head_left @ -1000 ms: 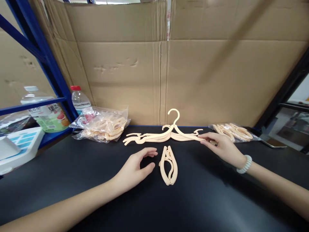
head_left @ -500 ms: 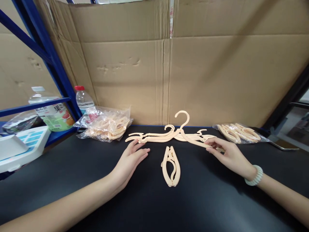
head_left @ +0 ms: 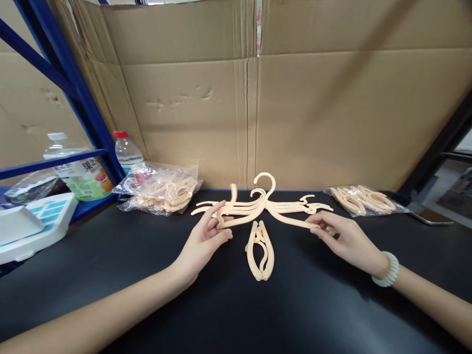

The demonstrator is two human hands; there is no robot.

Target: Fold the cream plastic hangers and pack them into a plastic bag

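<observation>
Left hand (head_left: 201,243): at about 9 o'clock from the folded hanger, fingers pinched on the left arm tip of the open hanger, thumb beneath, index stretched along it.
Right hand (head_left: 346,238): at about 3 o'clock from the folded hanger, fingertips clasped on the right arm tip of the same open hanger; a pale bead bracelet (head_left: 386,270) sits on the wrist.
Open hanger (head_left: 265,216): cream plastic, spread wide between both hands, its hook standing up at 12 o'clock, lying atop a small pile of spread hangers (head_left: 295,204) of the same kind.
Folded hanger (head_left: 260,250): collapsed flat on the black table (head_left: 110,255), between the two hands, touching neither.
Left bag (head_left: 162,189): clear plastic, holding more cream hangers, at 10 o'clock from the left hand, against the cardboard wall (head_left: 313,113).
Right bag (head_left: 365,200): similar clear pack of hangers, at 1 o'clock from the right hand.
Bottles: a red-capped water bottle (head_left: 125,150) just behind the left bag; a drink bottle (head_left: 79,169) on the blue shelf (head_left: 47,160) farther toward 9 o'clock.
</observation>
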